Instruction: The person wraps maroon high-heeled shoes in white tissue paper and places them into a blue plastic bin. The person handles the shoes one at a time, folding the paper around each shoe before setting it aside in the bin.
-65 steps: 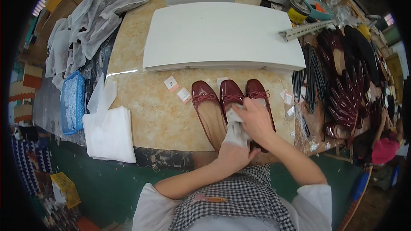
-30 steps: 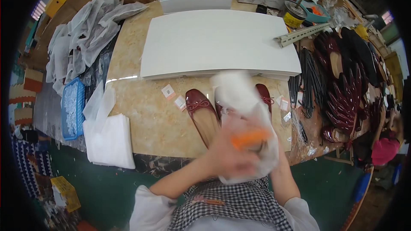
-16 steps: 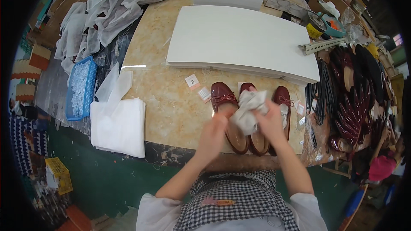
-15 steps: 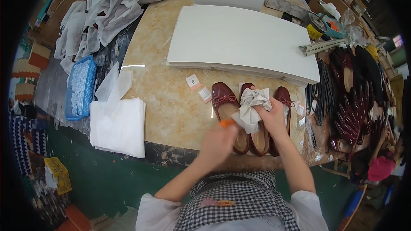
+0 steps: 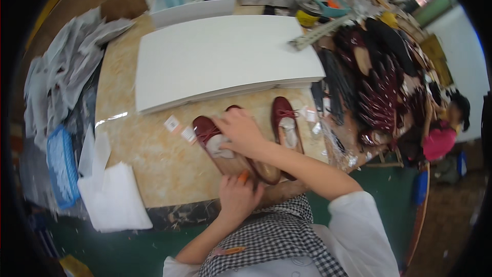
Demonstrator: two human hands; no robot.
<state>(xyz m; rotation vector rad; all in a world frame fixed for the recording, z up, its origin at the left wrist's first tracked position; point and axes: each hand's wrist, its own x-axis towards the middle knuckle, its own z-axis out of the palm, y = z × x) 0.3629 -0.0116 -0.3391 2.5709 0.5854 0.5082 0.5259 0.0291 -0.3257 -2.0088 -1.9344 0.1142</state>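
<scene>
Three dark red bow-front flat shoes show on the tan marbled table. My right hand (image 5: 242,132) reaches across the left shoe (image 5: 206,129), its bent fingers at the crumpled pale paper (image 5: 218,146) inside that shoe's opening. At the left shoe's heel, my left hand (image 5: 239,195) is closed on a small orange object (image 5: 243,176) whose kind I cannot make out. My right hand and forearm hide most of the middle shoe (image 5: 267,172). The right shoe (image 5: 281,110) stands apart with pale paper (image 5: 289,133) inside.
A stack of white board (image 5: 230,56) lies behind the shoes. White sheets (image 5: 115,200) and a blue basket (image 5: 62,166) are at the left. Glossy dark red shoes (image 5: 382,95) pile up at the right, with a person (image 5: 442,136) beyond. Paper tags (image 5: 179,129) lie beside the left shoe.
My right hand has moved left with the crumpled paper, which is now in the left shoe. My left hand has come down to that shoe's heel. The view has turned right.
</scene>
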